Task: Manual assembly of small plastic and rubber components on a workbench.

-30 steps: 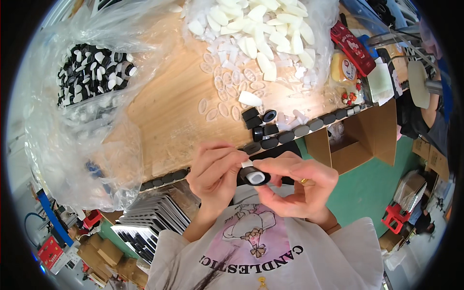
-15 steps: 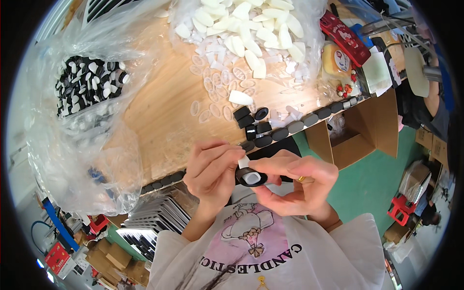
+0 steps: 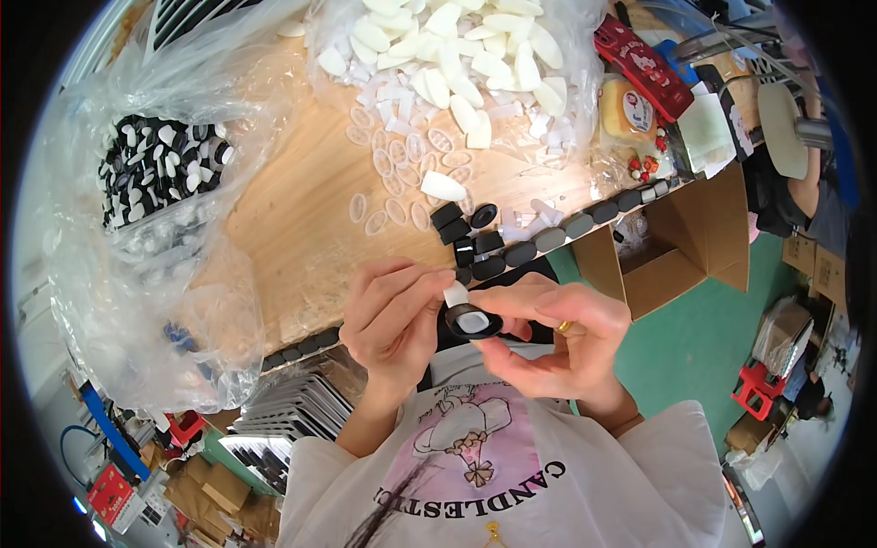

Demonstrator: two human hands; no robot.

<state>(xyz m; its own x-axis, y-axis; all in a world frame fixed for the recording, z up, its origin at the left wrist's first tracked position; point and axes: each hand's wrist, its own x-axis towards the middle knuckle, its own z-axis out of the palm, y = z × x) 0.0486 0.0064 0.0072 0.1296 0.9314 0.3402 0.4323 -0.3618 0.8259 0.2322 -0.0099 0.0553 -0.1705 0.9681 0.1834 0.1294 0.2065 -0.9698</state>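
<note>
- A pale, wood-grained desk [image 3: 301, 201] lies beyond both hands.
- On its left, a crumpled clear plastic bag [image 3: 210, 310] holds small black-and-white pieces [image 3: 164, 169].
- At the far side sits a heap of smooth, cream, petal-shaped pieces [image 3: 448, 46].
- The right hand [image 3: 585, 333] has its grip closed around a dark, rounded oval piece with a pale centre [image 3: 472, 321], between thumb and forefinger.
- The left hand [image 3: 388, 315] has its grip pinched on a small flat white strip [image 3: 455, 294].
- That strip, just right of the left fingertips, slants its long axis down toward the oval piece's upper edge; whether it is attached, I cannot tell.
</note>
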